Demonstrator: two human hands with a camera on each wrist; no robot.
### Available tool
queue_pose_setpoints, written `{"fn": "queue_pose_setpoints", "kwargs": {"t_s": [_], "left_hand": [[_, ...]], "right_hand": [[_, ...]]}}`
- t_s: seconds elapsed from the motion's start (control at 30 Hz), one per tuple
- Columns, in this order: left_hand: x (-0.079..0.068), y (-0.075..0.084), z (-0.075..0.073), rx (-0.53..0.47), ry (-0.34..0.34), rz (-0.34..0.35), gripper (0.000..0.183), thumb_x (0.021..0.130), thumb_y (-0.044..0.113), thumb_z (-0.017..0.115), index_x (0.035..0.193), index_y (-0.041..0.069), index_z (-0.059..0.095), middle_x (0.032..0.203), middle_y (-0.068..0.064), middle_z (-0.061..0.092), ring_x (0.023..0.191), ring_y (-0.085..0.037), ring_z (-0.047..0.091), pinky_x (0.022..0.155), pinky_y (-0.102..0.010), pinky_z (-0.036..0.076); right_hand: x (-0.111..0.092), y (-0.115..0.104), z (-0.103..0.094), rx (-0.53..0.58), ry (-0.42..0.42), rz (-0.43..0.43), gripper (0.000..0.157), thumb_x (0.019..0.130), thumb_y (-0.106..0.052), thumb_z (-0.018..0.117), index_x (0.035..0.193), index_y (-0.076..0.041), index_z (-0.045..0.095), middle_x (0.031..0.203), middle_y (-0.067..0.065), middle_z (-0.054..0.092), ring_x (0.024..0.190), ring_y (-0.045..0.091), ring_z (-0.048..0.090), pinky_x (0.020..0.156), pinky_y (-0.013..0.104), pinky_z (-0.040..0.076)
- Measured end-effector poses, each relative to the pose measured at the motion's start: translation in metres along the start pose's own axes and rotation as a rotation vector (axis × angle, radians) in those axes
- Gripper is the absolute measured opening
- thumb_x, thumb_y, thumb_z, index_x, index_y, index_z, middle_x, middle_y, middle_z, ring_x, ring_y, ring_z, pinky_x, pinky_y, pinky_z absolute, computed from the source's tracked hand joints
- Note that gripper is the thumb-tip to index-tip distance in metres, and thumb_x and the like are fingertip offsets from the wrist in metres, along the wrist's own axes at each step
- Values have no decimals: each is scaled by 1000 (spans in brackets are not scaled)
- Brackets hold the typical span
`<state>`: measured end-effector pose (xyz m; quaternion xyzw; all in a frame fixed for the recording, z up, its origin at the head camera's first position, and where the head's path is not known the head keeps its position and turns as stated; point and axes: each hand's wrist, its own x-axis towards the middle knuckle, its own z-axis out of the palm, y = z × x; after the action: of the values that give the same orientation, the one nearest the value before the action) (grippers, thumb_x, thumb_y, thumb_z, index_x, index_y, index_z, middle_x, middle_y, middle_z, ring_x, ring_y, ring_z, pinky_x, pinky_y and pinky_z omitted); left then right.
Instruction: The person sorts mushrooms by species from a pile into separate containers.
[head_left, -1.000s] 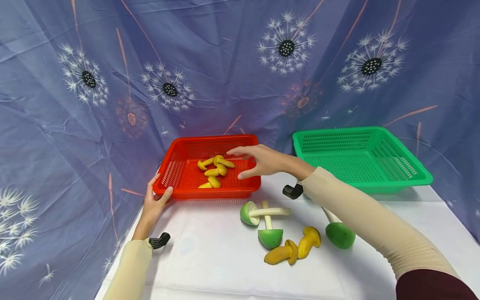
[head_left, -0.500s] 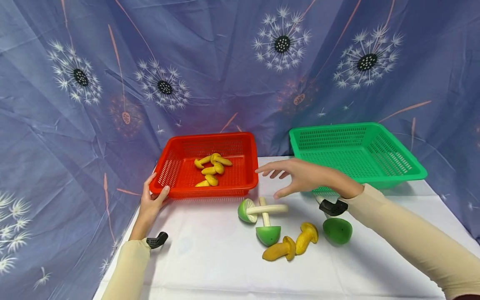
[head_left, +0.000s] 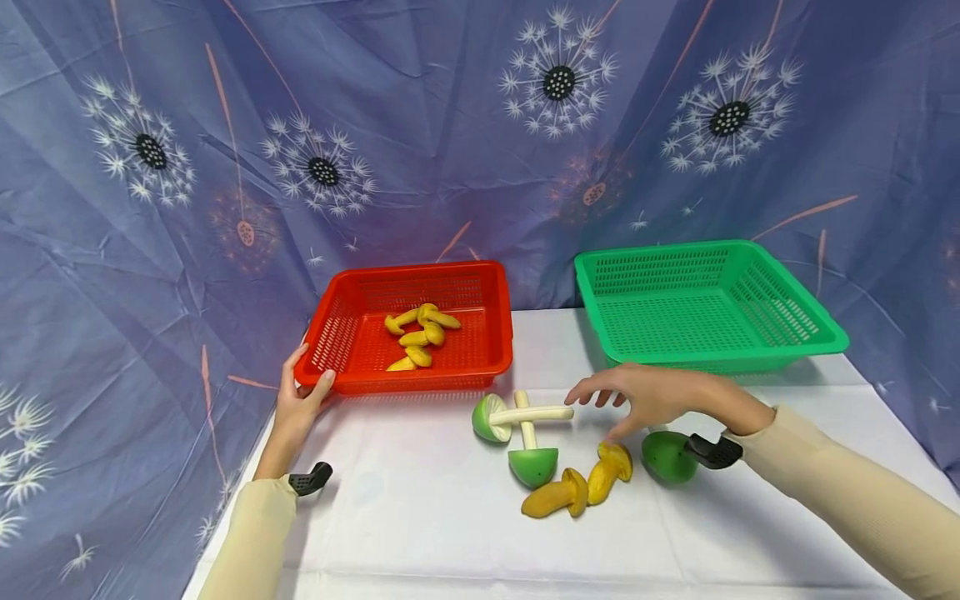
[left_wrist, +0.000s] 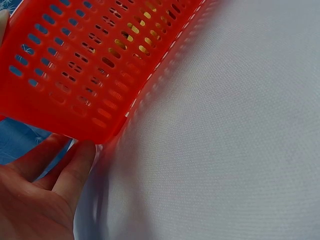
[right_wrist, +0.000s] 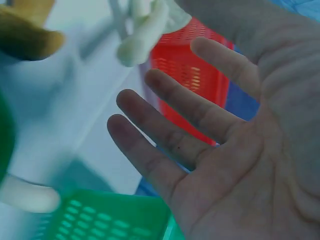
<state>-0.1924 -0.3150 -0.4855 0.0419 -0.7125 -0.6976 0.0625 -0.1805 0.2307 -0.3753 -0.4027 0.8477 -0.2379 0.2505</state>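
My left hand [head_left: 296,410] grips the near left corner of a red plastic basket [head_left: 420,383], thumb on the rim and fingers round the outside. In the left wrist view those fingers [left_wrist: 75,167] meet the basket's corner. Several yellow toy mushrooms [head_left: 423,335] lie in the basket. My right hand [head_left: 654,395] hovers empty over the table, fingers spread, with its thumb just above a yellow mushroom [head_left: 607,475]. Left of that mushroom lies another yellow mushroom [head_left: 553,497]. A green-capped mushroom [head_left: 666,456] sits partly hidden under the right hand; two crossed green-capped mushrooms [head_left: 533,467] lie further left.
A green basket [head_left: 712,360] with nothing in it stands at the back right, just behind my right hand. A blue curtain [head_left: 450,125] with dandelion prints hangs behind both baskets. White cloth [head_left: 405,517] covers the table.
My right hand has moved from over the red basket rightward and down toward the loose mushrooms. My left hand stays at the red basket's corner. The head view has shifted slightly.
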Motion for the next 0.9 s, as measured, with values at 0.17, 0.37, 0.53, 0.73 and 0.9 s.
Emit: {"fn": "queue_pose_setpoints", "kwargs": {"t_s": [0.17,0.37,0.53,0.73,0.9], "left_hand": [[0,0,0,-2,-3,-4,79,101,22,68,162,35,21,154,-18,33,108,-4,63,93,-31,57],[0,0,-1,5,8,-8,77,101,22,68,162,36,22,153,-16,33,109,-6,61,94,-31,56],[-1,-1,0,9,11,-14,78,101,21,68,162,36,22,154,-16,33,112,-6,60,94,-33,56],[1,-2,-1,10,2,4,77,101,21,68,162,36,22,155,-17,32,111,-6,61,92,-31,57],[1,-1,-1,22,4,4,78,101,22,68,162,35,22,155,-18,32,111,-5,60,93,-29,57]], "right_hand": [[-4,10,10,50,-62,43,60,86,-22,86,140,-22,60,138,0,60,114,29,61,91,43,56],[-1,19,19,63,-134,113,61,79,-19,90,135,-19,63,125,3,64,106,28,63,88,39,54],[1,24,27,46,-184,179,58,76,-14,91,127,-24,66,115,-7,64,98,20,65,83,31,52],[0,25,32,26,-172,204,52,76,-11,90,122,-24,70,105,-10,65,95,20,66,81,29,51],[0,26,35,24,-162,173,45,77,-11,89,117,-21,72,98,-11,67,90,18,65,79,28,51]]}}
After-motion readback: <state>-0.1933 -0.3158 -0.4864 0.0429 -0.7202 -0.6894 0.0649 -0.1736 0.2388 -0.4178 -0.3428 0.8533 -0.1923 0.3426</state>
